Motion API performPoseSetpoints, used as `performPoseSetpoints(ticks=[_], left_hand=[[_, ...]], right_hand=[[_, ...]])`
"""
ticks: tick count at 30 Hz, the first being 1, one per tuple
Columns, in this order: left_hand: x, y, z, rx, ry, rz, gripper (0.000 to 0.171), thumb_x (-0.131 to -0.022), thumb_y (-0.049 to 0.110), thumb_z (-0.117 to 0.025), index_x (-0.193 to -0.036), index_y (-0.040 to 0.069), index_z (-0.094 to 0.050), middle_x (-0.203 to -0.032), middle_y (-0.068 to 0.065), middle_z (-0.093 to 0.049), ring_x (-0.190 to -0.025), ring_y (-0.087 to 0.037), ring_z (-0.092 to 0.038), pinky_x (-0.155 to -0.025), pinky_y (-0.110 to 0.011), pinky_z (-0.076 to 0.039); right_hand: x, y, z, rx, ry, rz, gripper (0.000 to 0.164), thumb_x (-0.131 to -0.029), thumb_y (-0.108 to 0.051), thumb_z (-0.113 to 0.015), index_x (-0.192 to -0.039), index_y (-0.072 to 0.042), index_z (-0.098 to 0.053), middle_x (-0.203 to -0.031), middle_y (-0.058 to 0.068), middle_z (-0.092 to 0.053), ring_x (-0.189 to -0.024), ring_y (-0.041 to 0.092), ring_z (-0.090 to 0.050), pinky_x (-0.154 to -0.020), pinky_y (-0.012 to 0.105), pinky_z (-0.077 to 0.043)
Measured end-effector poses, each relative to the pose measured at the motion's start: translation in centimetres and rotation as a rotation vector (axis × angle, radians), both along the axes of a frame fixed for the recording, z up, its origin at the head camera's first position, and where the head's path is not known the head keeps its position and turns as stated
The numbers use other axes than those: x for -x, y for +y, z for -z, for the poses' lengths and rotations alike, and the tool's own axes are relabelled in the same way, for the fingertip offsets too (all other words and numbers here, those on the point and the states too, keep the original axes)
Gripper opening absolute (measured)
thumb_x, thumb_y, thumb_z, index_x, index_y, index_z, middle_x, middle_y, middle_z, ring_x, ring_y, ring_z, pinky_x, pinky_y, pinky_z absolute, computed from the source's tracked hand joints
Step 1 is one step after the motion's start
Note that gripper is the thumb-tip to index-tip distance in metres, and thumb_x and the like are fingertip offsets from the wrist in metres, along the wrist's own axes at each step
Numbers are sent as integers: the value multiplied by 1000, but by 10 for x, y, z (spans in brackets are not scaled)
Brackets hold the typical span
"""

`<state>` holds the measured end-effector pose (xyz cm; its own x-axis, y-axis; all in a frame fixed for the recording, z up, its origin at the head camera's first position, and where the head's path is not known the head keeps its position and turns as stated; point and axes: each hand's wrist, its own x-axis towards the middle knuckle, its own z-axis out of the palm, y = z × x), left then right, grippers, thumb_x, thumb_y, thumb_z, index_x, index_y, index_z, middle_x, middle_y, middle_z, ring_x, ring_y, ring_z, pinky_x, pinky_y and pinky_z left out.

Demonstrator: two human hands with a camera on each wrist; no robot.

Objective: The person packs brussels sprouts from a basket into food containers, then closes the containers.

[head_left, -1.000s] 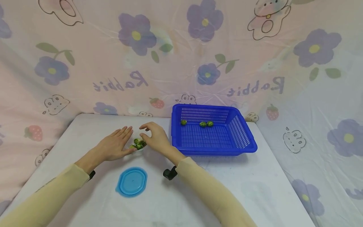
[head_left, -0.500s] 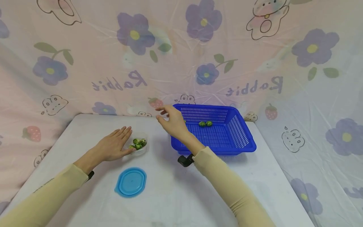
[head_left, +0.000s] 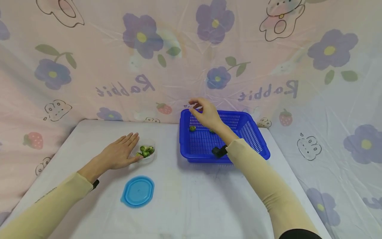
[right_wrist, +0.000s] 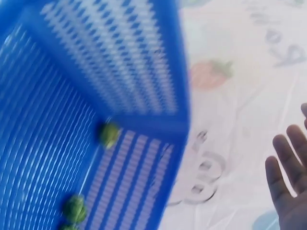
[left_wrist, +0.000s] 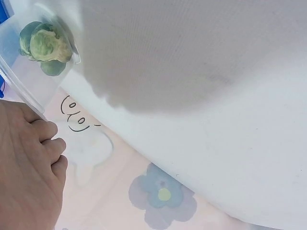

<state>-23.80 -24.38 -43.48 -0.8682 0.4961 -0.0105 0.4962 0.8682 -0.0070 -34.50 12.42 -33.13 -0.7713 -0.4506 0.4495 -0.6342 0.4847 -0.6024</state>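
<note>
In the head view, my left hand lies against the left side of a small clear plastic container, its fingers straight and its thumb near the front. Several Brussels sprouts sit inside; the left wrist view shows sprouts through the container wall. Over the left part of a blue perforated basket hovers my right hand, fingers loosely bent with nothing between them. One sprout lies at the basket's back left, and another is partly hidden by the hand. The right wrist view shows sprouts along the basket's inner edge.
A blue lid lies flat on the white table, in front of the container. Behind the table hangs a patterned cloth, close to the basket's back rim. A black wrist camera overlaps the basket's front.
My right hand has moved from beside the container rightward and up, over the basket. It now partly covers the sprouts there. My left hand, the container and the lid stay in place.
</note>
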Motion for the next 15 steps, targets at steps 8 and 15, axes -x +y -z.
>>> performPoseSetpoints(ticks=[8, 15], left_hand=[[0, -1, 1, -17, -4, 0, 90, -105, 59, -48, -157, -12, -31, -166, -29, -27, -153, -48, -26, -125, -58, -25], [0, -1, 1, -10, -8, 1, 89, -105, 58, -49, -158, -11, -30, -167, -28, -25, -154, -46, -24, -125, -57, -25]], right_hand=[[34, 24, 24, -208, -42, -53, 32, -102, -7, -66, -131, 4, -64, -129, 19, -66, -108, 32, -66, -94, 48, -56], [54, 34, 49, -391, -142, -52, 36, -101, -7, -67, -135, 3, -63, -133, 20, -66, -111, 32, -65, -98, 47, -54]])
